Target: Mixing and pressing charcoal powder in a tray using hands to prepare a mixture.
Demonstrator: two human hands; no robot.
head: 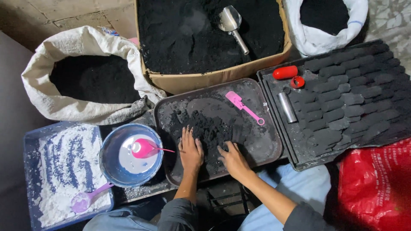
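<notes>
Both hands press palm-down into a heap of black powder that lies in the near-left part of a dark metal tray. The left hand has its fingers spread apart and flat on the heap, grasping nothing; the right hand lies just beside it, fingers also apart and blackened, gripping nothing.

A pink spatula rests on the tray beyond the heap. Left of the tray stands a blue bowl of white liquid with a pink scoop in it, and further left a blue tub of white powder holding a purple spoon. Behind are a cardboard box of black powder with a metal scoop, and a white sack. To the right a black tray carries rows of dark briquettes, a red cylinder and a metal tube.
</notes>
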